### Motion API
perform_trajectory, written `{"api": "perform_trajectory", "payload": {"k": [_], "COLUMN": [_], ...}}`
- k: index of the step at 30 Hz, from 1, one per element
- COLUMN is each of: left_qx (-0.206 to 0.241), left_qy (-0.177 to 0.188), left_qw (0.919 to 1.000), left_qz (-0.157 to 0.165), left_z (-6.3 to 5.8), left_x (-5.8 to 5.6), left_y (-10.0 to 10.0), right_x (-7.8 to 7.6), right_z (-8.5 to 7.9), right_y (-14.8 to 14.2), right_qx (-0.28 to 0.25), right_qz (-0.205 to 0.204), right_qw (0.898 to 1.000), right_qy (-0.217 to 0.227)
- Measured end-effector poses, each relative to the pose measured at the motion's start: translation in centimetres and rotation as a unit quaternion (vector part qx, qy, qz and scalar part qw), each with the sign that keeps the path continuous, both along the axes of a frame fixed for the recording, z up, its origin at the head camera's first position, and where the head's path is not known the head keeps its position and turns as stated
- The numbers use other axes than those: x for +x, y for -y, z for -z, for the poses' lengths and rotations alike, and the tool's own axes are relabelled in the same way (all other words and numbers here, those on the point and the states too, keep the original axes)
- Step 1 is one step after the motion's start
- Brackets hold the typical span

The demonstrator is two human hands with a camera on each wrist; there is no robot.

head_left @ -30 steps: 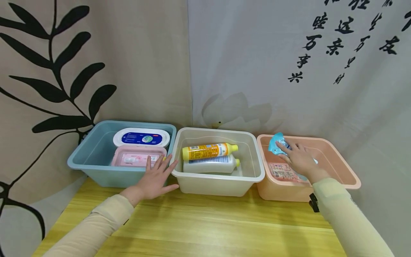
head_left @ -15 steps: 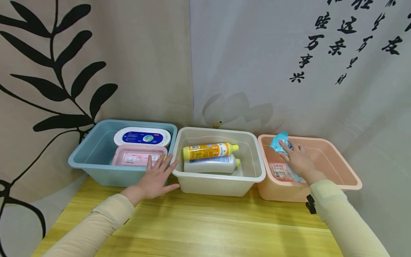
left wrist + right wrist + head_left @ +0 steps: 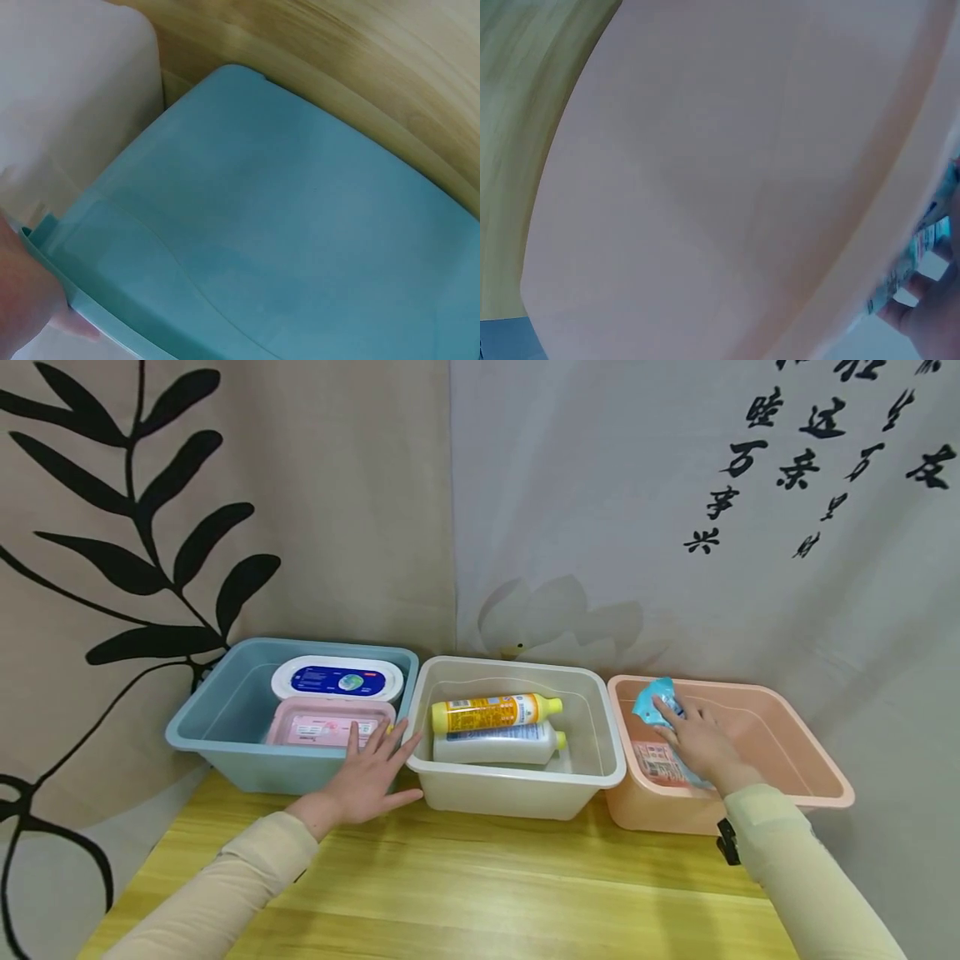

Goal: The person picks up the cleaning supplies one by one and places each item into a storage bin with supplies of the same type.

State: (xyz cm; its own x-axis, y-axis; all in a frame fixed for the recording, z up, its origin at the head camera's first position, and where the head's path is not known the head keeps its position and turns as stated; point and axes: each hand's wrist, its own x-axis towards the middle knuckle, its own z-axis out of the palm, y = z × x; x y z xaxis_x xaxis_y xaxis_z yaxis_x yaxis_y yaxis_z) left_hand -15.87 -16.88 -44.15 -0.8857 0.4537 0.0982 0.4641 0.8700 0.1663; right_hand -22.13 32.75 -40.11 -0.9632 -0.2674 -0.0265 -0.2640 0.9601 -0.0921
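Note:
My left hand (image 3: 367,781) spreads its fingers over the near rims where the blue bin (image 3: 247,747) and the cream bin (image 3: 517,785) meet. In the left wrist view, part of this hand (image 3: 26,296) shows at the blue bin's rim. At the right, my right hand (image 3: 701,739) reaches into the peach bin (image 3: 780,727), its outstretched fingers touching a bright blue packet (image 3: 651,700) at the left end. Below it lies a pink-labelled packet (image 3: 660,762), partly hidden by the hand. The right wrist view shows the fingertips beside teal printed packaging (image 3: 904,274).
In the blue bin are a white oval tub (image 3: 337,678) and a pink wipes box (image 3: 330,722). A yellow bottle (image 3: 495,712) lies against a white bottle (image 3: 495,745) in the cream bin. The bins stand on a wooden table (image 3: 465,885) before a printed curtain (image 3: 360,527).
My right hand has shifted slightly leftward over the peach bin, and the bright blue packet sits a little lower under its fingers. The left hand stays in place; the head view has drifted slightly.

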Motion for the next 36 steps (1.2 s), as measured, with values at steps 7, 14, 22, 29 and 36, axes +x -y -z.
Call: {"api": "perform_trajectory", "payload": {"k": [7, 14, 22, 29, 36], "left_qx": [-0.003, -0.001, -0.002, 0.002, 0.011], "left_qy": [0.011, 0.012, 0.012, 0.011, 0.011], "left_qw": [0.9999, 0.9999, 0.9999, 0.9999, 0.9999], "left_qz": [-0.001, 0.001, -0.001, -0.001, -0.001], "left_z": [0.1, 0.1, -0.1, -0.1, -0.3], "left_x": [0.0, 0.1, 0.2, 0.1, -0.2], "left_y": [-0.2, -0.1, 0.0, 0.0, -0.1], "right_x": [0.3, 0.1, -0.1, -0.1, -0.1], "right_z": [0.7, 0.7, -0.8, -0.6, -0.4], "right_y": [-0.6, -0.5, 1.3, 1.4, 1.0], "right_qx": [-0.011, -0.019, -0.015, -0.011, -0.005], "right_qz": [0.005, -0.005, -0.005, -0.009, -0.008], "right_qw": [1.0, 1.0, 1.0, 1.0, 1.0], "right_qy": [0.014, -0.006, -0.003, -0.009, -0.023]}}
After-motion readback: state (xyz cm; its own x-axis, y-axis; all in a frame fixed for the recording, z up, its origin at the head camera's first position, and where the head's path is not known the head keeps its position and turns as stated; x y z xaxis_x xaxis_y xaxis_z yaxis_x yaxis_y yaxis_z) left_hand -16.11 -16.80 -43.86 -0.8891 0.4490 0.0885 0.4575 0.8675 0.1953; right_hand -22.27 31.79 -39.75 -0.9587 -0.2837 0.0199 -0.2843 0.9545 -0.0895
